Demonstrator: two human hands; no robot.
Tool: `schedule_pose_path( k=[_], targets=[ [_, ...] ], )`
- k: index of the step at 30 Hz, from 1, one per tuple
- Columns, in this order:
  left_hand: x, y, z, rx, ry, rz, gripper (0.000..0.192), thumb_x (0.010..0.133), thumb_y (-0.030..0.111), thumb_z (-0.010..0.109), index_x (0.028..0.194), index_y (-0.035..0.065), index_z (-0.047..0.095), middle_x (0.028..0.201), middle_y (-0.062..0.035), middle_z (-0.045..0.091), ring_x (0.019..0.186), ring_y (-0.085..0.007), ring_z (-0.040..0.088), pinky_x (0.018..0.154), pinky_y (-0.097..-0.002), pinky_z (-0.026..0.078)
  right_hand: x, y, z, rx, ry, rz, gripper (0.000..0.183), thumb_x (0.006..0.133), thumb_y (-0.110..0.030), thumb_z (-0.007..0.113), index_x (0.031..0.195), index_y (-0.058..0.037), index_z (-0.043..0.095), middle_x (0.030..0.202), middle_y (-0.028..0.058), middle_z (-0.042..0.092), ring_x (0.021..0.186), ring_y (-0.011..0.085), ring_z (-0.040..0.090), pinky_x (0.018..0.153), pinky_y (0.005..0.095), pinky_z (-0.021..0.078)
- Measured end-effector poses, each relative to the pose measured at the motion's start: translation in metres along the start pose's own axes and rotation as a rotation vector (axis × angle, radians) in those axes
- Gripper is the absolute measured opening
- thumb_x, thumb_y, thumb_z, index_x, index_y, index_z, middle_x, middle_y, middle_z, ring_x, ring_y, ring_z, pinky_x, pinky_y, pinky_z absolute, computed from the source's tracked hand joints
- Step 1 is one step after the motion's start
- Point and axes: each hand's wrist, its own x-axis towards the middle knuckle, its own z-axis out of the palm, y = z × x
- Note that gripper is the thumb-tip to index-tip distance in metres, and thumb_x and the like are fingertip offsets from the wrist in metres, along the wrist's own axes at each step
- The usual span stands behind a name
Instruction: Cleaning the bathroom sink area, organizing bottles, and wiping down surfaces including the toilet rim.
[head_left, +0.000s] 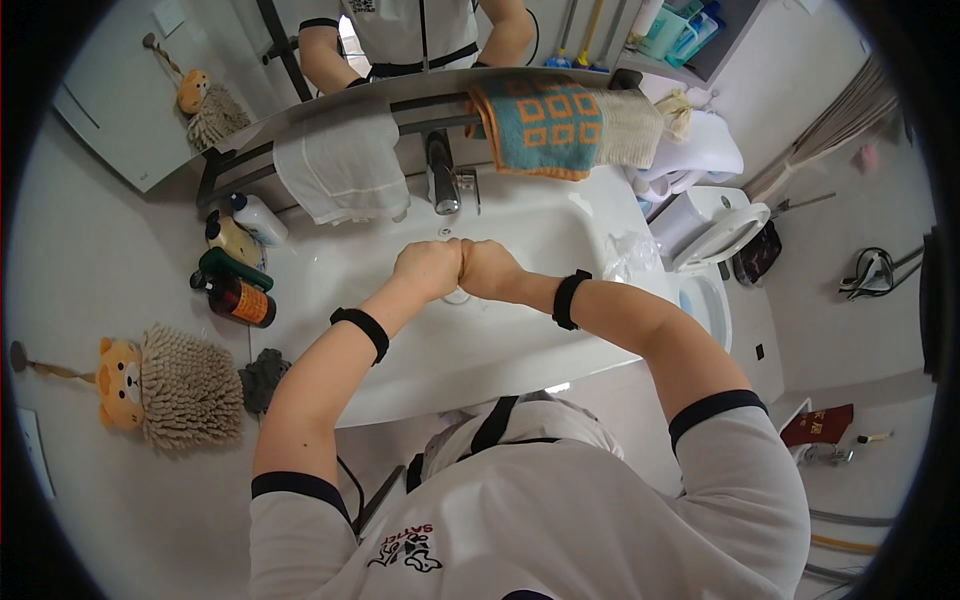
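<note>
Over the white washbasin (405, 382), my left hand (426, 268) and my right hand (491, 270) are curled into fists. They press together at the knuckles, with the backs of the hands upward. The undersides of the fingers are hidden, and no object shows between them. Behind the hands stands a chrome tap (445, 184), apart from them. The drain (456, 297) is partly covered by my hands. Each forearm wears a black strap, the left strap (361, 330) and the right strap (570, 300).
Pump bottles, one with an orange label (251, 304), line the basin's left side. A bear-shaped hand towel (191, 386) hangs on the left wall. A white towel (345, 169) and a patterned towel (544, 127) hang behind. Clear plastic (630, 253) lies at right, near the toilet (709, 304).
</note>
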Motion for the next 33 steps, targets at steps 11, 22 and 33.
schedule_pose_path(
  k=[11, 22, 33],
  targets=[
    [-0.005, -0.016, -0.003, 0.078, 0.129, 0.250, 0.018, 0.066, 0.015, 0.064, 0.083, 0.0118, 0.060, 0.068, -0.0084, 0.065, 0.063, -0.0285, 0.064, 0.057, -0.0392, 0.052, -0.007, -0.013, 0.014, 0.323, -0.045, 0.177, 0.028, 0.072, -0.015, 0.067, 0.096, -0.0026, 0.059, 0.085, 0.0123, 0.066, 0.077, 0.0235, 0.062, 0.068, 0.0321, 0.0493],
    [-0.017, -0.035, -0.010, -0.003, 0.278, 0.228, 0.021, 0.065, 0.015, 0.067, 0.083, 0.0115, 0.058, 0.070, -0.0076, 0.063, 0.066, -0.0283, 0.063, 0.057, -0.0387, 0.050, 0.007, -0.028, 0.006, 0.371, -0.029, 0.112, 0.032, 0.069, -0.014, 0.068, 0.098, -0.0028, 0.058, 0.089, 0.0152, 0.066, 0.083, 0.0286, 0.063, 0.072, 0.0344, 0.0500],
    [-0.067, -0.082, 0.039, -0.361, 0.179, -0.211, 0.041, 0.066, 0.022, 0.071, 0.098, 0.0011, 0.056, 0.102, -0.0198, 0.056, 0.094, -0.0371, 0.056, 0.082, -0.0401, 0.048, -0.013, 0.058, 0.040, -0.238, -0.497, 0.068, 0.043, 0.069, -0.014, 0.069, 0.110, -0.0058, 0.059, 0.106, 0.0163, 0.062, 0.101, 0.0295, 0.058, 0.084, 0.0325, 0.0474]
  ],
)
